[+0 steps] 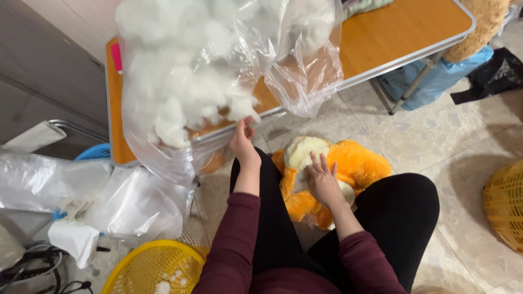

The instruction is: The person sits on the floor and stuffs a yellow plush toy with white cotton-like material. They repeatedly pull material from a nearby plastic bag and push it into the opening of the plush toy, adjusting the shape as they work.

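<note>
Orange plush toy (348, 169) lies on the floor between the person's knees, right hand (322, 182) flat on its pale belly, fingers spread, gripping nothing. Left hand (242, 142) reaches up and pinches white stuffing (185, 81) at the mouth of a clear plastic bag (305, 81) hanging off the desk (403, 27).

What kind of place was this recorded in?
Probably a home workspace for stuffing soft toys: a folding table on a tiled floor, a clear bag of white stuffing, and an orange plush toy.
</note>
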